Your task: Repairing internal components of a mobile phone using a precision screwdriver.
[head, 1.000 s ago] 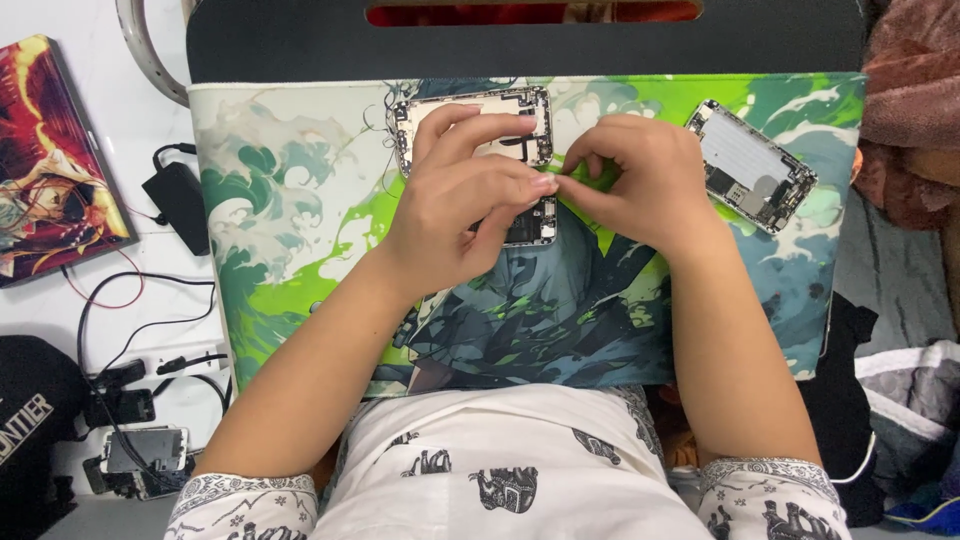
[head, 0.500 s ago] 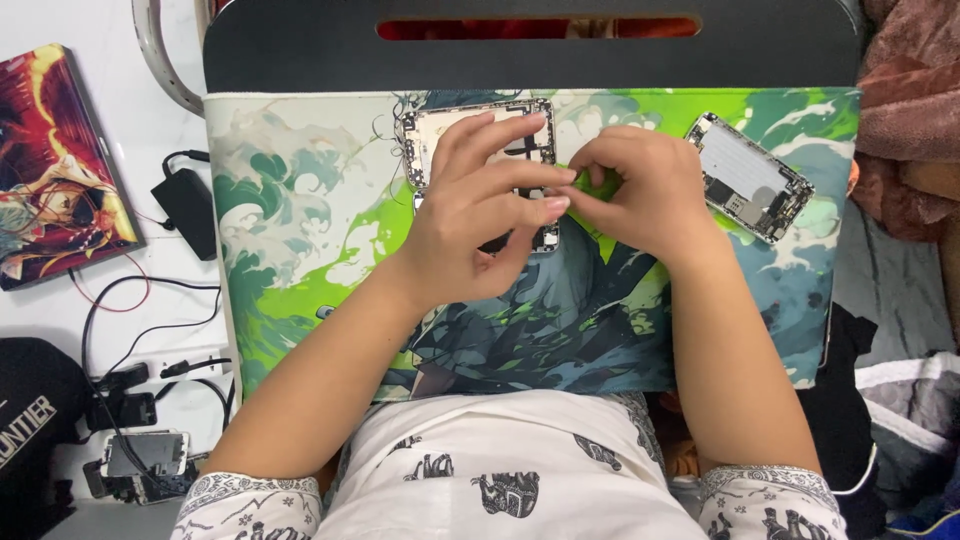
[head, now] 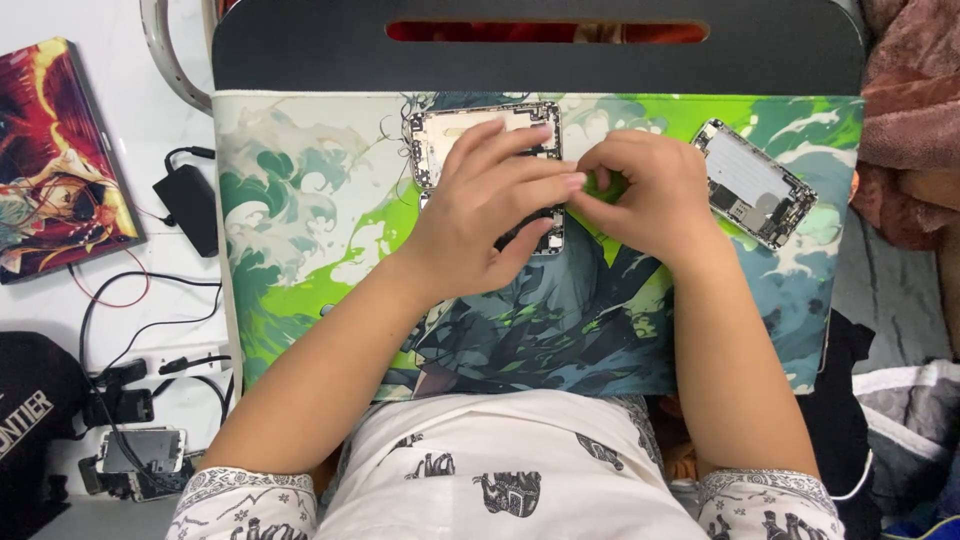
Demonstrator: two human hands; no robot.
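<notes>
An opened phone housing (head: 452, 132) lies on a green and white patterned mat (head: 300, 240). My left hand (head: 495, 205) rests flat on top of it, fingers spread and pointing right, covering its lower half. My right hand (head: 648, 190) is curled just to the right, fingertips pinched on a small green pick (head: 600, 187) at the housing's right edge. The two hands touch at the fingertips. A second opened phone part (head: 752, 183) lies tilted on the mat, right of my right hand.
A black lap table edge with a slot (head: 545, 32) runs along the top. Left of the mat: a colourful book (head: 55, 160), a black charger (head: 190, 205), cables (head: 130, 320), another phone (head: 140, 452). Cloth (head: 910, 120) lies at right.
The view has shifted slightly downward. Both hands stay on the housing, with only small finger movement at its right edge.
</notes>
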